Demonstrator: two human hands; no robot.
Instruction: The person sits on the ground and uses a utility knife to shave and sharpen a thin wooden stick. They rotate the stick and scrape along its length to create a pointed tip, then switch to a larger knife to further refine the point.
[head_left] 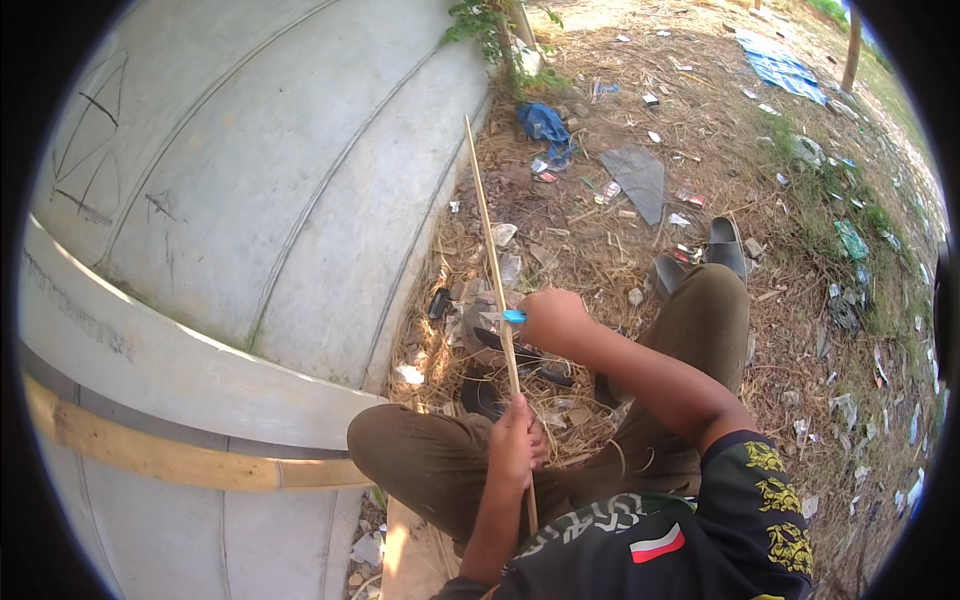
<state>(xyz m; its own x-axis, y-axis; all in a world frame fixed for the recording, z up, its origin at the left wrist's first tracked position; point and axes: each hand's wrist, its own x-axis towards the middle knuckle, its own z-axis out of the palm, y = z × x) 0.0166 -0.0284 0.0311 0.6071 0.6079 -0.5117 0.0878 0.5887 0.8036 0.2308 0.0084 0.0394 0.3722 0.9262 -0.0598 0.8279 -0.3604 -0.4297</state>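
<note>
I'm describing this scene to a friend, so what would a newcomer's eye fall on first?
Probably the long pale stick up the middle, gripped near its lower end by the left hand. Next, the right hand, holding a bright blue knife at the stick. Farther up, a crumpled blue bundle lies on littered ground, right of the big grey wall.

Hidden from my distant view, most of the slim bright-blue knife handle point(514, 316) inside the curled right hand point(556, 320).
</note>
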